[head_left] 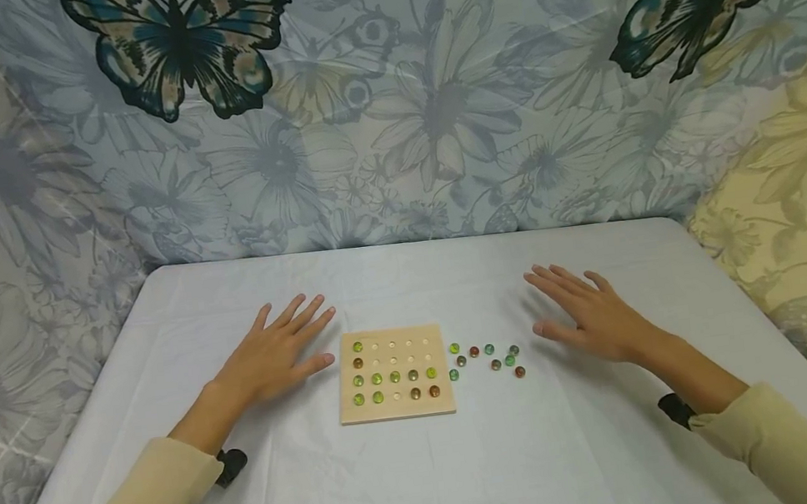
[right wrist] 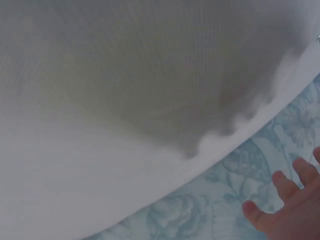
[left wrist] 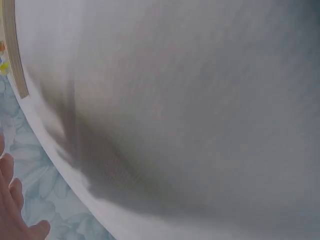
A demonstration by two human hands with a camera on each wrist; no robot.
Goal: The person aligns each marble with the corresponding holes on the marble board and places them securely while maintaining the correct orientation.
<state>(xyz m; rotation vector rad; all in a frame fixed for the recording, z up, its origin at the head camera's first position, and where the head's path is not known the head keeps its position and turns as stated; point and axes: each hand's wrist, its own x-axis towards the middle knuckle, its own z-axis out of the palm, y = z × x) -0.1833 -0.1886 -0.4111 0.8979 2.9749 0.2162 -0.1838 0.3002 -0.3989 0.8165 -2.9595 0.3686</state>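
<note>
A square wooden board (head_left: 393, 375) with rows of small holes lies mid-table; green and brown marbles (head_left: 395, 377) fill several of its holes. More loose marbles (head_left: 488, 359) lie scattered just right of the board. My left hand (head_left: 276, 353) rests flat on the cloth left of the board, fingers straight and spread, holding nothing. My right hand (head_left: 592, 313) rests flat right of the loose marbles, also empty. In the left wrist view only the fingertips (left wrist: 12, 210) and the board's edge (left wrist: 14, 50) show. The right wrist view shows fingertips (right wrist: 287, 200) over cloth.
A white cloth covers the table (head_left: 430, 467). A butterfly and flower patterned curtain (head_left: 384, 95) hangs behind the far edge and around both sides. Black wrist straps (head_left: 231, 465) sit at both cuffs.
</note>
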